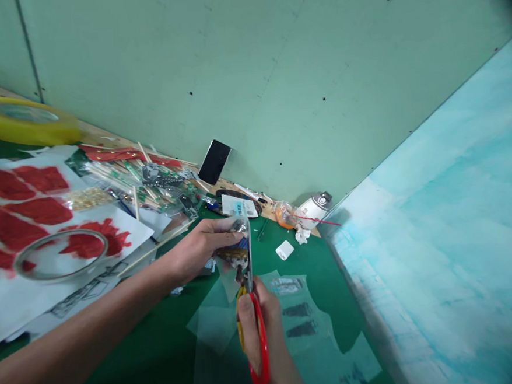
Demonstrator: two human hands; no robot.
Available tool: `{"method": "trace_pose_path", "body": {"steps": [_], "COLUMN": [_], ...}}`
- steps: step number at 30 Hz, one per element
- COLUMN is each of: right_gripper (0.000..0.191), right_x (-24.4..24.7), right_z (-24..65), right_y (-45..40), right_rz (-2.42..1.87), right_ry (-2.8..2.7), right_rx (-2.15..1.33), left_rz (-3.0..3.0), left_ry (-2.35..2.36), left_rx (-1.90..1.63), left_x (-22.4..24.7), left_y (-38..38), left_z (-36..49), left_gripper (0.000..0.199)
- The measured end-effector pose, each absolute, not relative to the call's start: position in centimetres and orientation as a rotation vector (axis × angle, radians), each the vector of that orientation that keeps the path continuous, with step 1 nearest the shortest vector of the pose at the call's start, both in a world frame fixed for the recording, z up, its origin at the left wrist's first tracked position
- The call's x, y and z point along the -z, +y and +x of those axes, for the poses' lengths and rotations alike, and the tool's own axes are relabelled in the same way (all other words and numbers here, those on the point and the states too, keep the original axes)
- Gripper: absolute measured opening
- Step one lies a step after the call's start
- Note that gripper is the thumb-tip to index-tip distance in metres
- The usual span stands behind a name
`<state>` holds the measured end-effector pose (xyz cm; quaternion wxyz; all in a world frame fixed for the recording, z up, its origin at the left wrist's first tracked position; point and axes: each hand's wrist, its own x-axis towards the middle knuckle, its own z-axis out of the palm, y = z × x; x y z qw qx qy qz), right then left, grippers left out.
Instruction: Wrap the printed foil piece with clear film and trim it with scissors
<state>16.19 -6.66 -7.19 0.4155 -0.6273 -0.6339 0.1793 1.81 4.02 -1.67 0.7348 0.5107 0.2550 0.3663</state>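
Observation:
My left hand point(202, 245) pinches a clear plastic sheet point(226, 274) printed with a small dark, brown and blue picture point(234, 253). My right hand point(264, 311) is wrapped round the handles of red and yellow scissors point(262, 355). Their blades point(248, 254) point away from me and lie along the sheet's right edge; whether they are parted is hard to see. Below the hands, translucent sheets with dark grey printed shapes point(298, 310) lie on the green tabletop point(161, 345).
White papers with red paint point(17, 226), a tape ring point(62, 273) and a yellow tape roll point(27, 120) lie left. Wrapped sticks point(128, 180) are heaped near a phone point(214, 161) leaning on the wall. A white case point(284, 249) and a fallen spray can point(313, 210) lie right.

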Motion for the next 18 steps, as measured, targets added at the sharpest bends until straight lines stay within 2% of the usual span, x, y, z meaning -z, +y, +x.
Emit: {"method": "trace_pose_path", "body": {"steps": [4,18], "right_gripper": [0.059,0.055], "right_x": [6.9,8.4], "right_z": [16.6,17.3], "right_y": [-6.5,-6.0], "right_rz": [-1.509,-1.604], "right_ry": [-1.562,-1.449], "right_rx": [-0.486,-0.536], "left_rz": [1.165,1.069], "left_ry": [0.508,0.484], "left_rx": [-0.767,-0.760], "left_x": [2.0,1.9], "left_y": [3.8,3.5], "left_z": [2.1,2.3], "left_gripper": [0.023,0.020]}}
